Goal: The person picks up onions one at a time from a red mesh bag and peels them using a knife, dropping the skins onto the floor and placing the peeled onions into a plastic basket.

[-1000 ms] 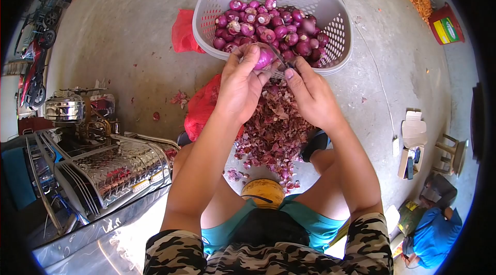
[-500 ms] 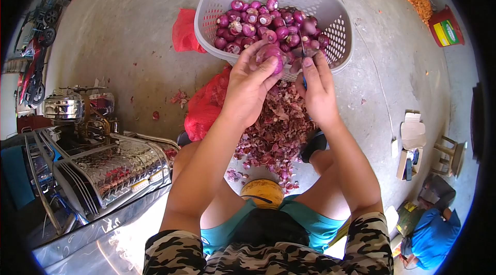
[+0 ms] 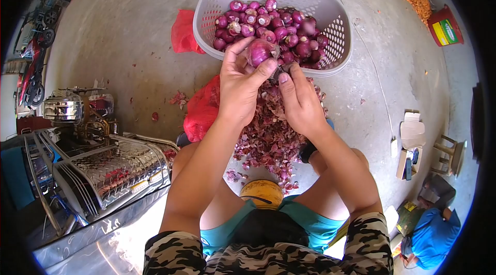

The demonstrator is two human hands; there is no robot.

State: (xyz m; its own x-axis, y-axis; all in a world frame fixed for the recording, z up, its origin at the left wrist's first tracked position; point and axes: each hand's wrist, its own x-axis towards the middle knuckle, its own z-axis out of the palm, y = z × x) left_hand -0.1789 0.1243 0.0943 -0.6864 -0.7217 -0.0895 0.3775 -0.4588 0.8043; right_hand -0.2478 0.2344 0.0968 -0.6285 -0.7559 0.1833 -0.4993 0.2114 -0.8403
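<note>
My left hand (image 3: 240, 83) holds a red onion (image 3: 260, 52) near the front rim of a grey perforated basket (image 3: 206, 16). Fingers of my right hand (image 3: 298, 96) are closed round a small knife, its dark blade (image 3: 279, 70) beside the onion's root end; the handle is mostly hidden. Many peeled purple onions (image 3: 249, 18) fill the basket. Below my hands a heap of dry onion skins (image 3: 271, 135) lies on the floor, next to a red mesh bag (image 3: 201, 112).
Another red mesh piece (image 3: 184, 32) lies left of the basket. A yellow container (image 3: 262, 193) stands between my legs. Shiny metal sidecar parts (image 3: 121, 166) are at left. At right are a cardboard box (image 3: 412, 153), a small stool (image 3: 449, 155) and a person in blue (image 3: 436, 236).
My right hand has moved left and slightly down, bringing the knife close to the onion. My left hand has tilted the onion and shifted slightly left.
</note>
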